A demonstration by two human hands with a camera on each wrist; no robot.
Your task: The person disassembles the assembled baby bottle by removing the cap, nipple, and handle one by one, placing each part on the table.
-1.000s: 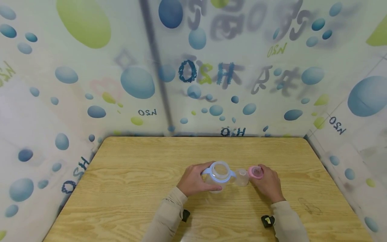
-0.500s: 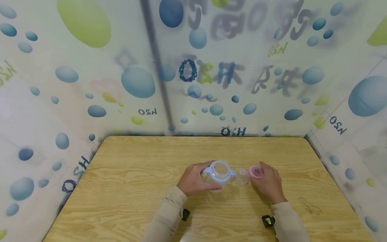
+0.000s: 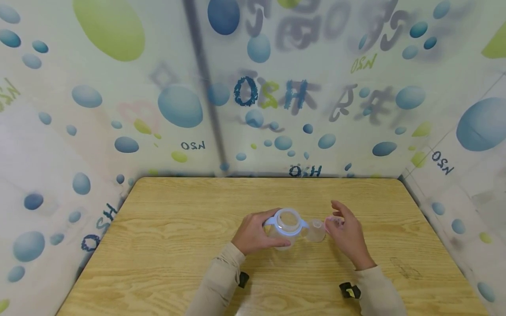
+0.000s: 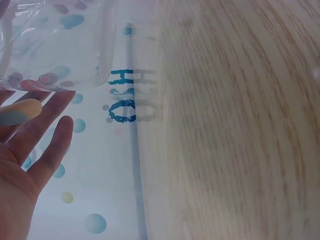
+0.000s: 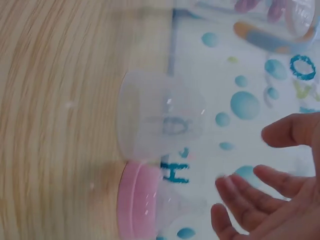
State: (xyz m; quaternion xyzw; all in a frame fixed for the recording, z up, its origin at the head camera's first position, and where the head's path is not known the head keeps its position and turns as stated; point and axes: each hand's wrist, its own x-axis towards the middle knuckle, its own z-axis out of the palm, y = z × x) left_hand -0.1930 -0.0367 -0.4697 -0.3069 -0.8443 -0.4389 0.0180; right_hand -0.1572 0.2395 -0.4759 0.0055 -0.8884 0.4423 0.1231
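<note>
My left hand (image 3: 254, 233) grips a clear baby bottle (image 3: 287, 241) with a light-blue ring and side handles (image 3: 303, 225); its mouth is uncovered. In the left wrist view the fingers (image 4: 59, 145) lie under and beside the bottle wall (image 4: 65, 45). A translucent bottle cap (image 5: 160, 117) stands on the table just right of the bottle. Touching the cap's side in the right wrist view is a pink screw ring with a clear teat (image 5: 137, 200). My right hand (image 3: 349, 235) hovers over that ring, fingers spread, holding nothing, and partly hides it in the head view.
The wooden table (image 3: 178, 228) ends at a patterned wall (image 3: 257, 131) behind it, with more wall at both sides. Dark wrist straps (image 3: 349, 290) show at both sleeves.
My right hand has let go of the pink ring with the teat and lifted, its fingers opening. The left hand keeps holding the bottle in nearly the same place.
</note>
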